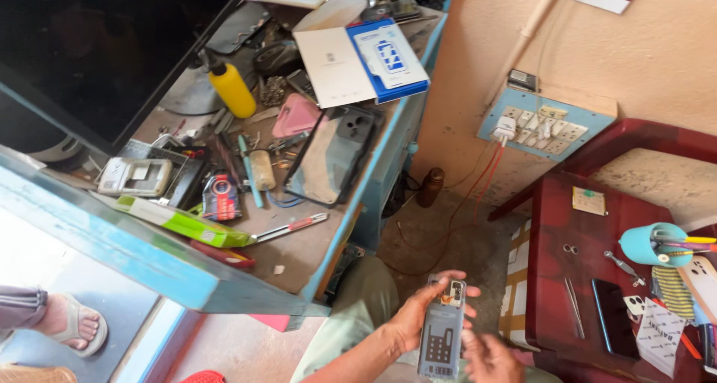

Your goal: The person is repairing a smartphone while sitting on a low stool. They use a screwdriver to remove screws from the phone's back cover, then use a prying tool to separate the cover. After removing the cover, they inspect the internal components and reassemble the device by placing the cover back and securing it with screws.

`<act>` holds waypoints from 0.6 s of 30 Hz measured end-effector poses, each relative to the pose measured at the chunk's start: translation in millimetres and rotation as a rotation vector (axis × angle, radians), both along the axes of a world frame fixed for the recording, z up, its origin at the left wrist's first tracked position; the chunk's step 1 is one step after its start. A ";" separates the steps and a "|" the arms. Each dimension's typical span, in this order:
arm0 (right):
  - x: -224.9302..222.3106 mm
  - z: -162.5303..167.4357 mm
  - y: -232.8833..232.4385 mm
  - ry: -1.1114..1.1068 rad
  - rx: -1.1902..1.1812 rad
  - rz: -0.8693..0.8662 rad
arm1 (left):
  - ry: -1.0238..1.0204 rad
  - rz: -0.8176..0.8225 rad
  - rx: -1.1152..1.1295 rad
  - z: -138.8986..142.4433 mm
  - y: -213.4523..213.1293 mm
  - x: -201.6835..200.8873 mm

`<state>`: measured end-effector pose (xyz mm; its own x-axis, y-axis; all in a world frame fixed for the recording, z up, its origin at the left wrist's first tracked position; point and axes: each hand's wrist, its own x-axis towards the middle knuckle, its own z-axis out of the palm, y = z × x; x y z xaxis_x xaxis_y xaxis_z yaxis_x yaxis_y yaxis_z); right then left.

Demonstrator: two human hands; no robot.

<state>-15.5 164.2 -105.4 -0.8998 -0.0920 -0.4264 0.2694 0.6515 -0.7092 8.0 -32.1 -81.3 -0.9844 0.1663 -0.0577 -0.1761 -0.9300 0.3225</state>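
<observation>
Low in the head view, my left hand [415, 317] grips an opened phone [441, 340] by its left side, its back cover off and grey innards showing. My right hand [489, 357] sits at the phone's lower right edge, fingers curled against it. Both hands hover over my lap, between the blue workbench [149, 260] and a dark red table [553, 278].
The bench holds a yellow bottle [231, 89], a pink case [296, 115], a dark phone panel [328, 155], boxes and small tools. On the red table lie tweezers [573, 307], a black phone [614, 316] and a teal pen cup [651, 244]. A switchboard [538, 125] hangs on the wall. Another person's sandalled foot [71, 325] shows at lower left.
</observation>
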 end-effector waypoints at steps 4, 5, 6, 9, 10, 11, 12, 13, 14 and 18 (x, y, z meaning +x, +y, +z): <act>-7.8 58.6 -17.2 0.208 -0.105 -0.008 | -0.075 0.058 -0.063 -18.1 -9.5 -10.7; -9.5 77.6 -25.0 0.225 -0.152 0.014 | -0.086 0.063 -0.066 -20.9 -10.9 -13.1; -9.1 95.8 -37.1 0.243 -0.227 0.050 | -0.095 0.066 -0.069 -23.1 -11.2 -15.2; -1.0 146.5 -82.1 0.311 -0.362 0.189 | -0.144 0.045 -0.035 -28.9 -5.4 -16.7; -1.2 162.5 -95.6 0.343 -0.347 0.260 | -0.172 0.017 -0.098 -30.5 -2.4 -17.8; -3.9 176.8 -109.7 0.389 -0.344 0.303 | -0.198 -0.011 -0.161 -32.0 0.3 -18.9; -7.7 188.9 -124.3 0.435 -0.346 0.350 | -0.225 -0.033 -0.229 -33.4 1.3 -20.9; -12.7 199.5 -137.6 0.481 -0.350 0.398 | -0.242 -0.039 -0.217 -33.6 2.5 -22.7; -18.1 208.4 -149.0 0.492 -0.325 0.416 | -0.261 -0.043 -0.206 -33.6 3.8 -22.5; -53.3 229.8 -182.8 0.497 -0.269 0.445 | -0.260 -0.102 -0.103 -28.4 4.5 -31.9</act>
